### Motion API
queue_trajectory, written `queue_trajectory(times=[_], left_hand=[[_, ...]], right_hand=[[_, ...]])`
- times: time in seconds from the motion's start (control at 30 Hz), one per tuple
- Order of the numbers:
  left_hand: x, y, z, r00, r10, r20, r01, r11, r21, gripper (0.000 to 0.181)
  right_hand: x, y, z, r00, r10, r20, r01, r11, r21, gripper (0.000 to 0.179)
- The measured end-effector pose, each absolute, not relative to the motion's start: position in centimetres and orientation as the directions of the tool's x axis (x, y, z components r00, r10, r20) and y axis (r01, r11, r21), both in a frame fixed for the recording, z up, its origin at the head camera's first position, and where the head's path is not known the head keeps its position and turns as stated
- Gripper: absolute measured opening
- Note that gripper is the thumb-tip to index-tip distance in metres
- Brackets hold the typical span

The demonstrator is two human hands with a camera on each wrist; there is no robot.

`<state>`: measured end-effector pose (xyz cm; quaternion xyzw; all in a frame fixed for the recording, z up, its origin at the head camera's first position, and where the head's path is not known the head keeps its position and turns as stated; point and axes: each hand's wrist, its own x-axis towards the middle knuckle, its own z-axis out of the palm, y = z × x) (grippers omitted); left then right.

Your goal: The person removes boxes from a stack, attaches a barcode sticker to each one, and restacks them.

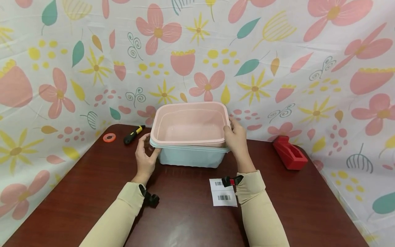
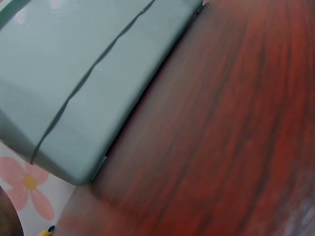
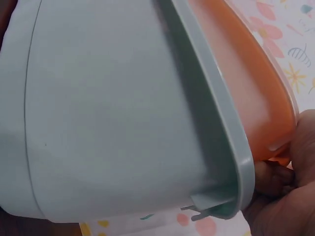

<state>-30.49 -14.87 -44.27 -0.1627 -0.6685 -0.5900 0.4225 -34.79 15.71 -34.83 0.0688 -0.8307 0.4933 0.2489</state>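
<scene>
A pink plastic bin (image 1: 194, 125) sits nested inside a light blue bin (image 1: 191, 157) at the back middle of the table. My right hand (image 1: 237, 140) pinches the pink bin's right rim, thumb on top. On that side the pink rim (image 3: 280, 73) stands raised and apart from the blue bin's rim (image 3: 234, 118), as the right wrist view shows. My left hand (image 1: 145, 157) grips the blue bin's front left corner, thumb on the near side and fingers around the left. In the left wrist view the blue wall (image 2: 74, 88) fills the upper left.
A white sheet with barcodes (image 1: 223, 196) lies by my right wrist. At the right stands a red tape dispenser (image 1: 289, 153). A black and yellow handled tool (image 1: 134, 134) and an orange-red ring (image 1: 109, 137) lie back left. A floral cloth (image 1: 197, 41) hangs behind the table.
</scene>
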Motion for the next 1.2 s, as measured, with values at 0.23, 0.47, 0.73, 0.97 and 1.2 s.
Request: queue_trajectory(times=[0.23,0.47,0.73,0.97,1.2], left_hand=[[-30.5,-14.9,-44.1,-0.508,-0.252,0.824,0.794,0.235,0.561,0.052],[-30.7,-14.7,-43.9,-0.483,-0.256,0.837,0.795,0.271,0.542,0.049],[-30.5,-14.7,-44.0,-0.516,-0.256,0.817,0.779,0.257,0.572,0.05],[-30.4,-14.8,-44.1,-0.499,-0.266,0.825,0.776,0.287,0.562,0.048],[-30.6,-15.1,-44.1,-0.457,-0.311,0.833,0.761,0.348,0.547,0.048]], right_hand=[[-34.8,15.1,-34.7,-0.833,0.196,0.517,-0.423,0.377,-0.824,0.044],[-33.9,14.8,-33.7,-0.785,0.241,0.571,-0.492,0.318,-0.811,0.045],[-32.9,15.4,-32.4,-0.73,0.306,0.611,-0.576,0.208,-0.791,0.043],[-31.2,17.8,-31.1,-0.762,0.363,0.536,-0.542,0.096,-0.835,0.041],[-28.7,23.6,-30.4,-0.725,0.48,0.494,-0.541,0.046,-0.84,0.039]])
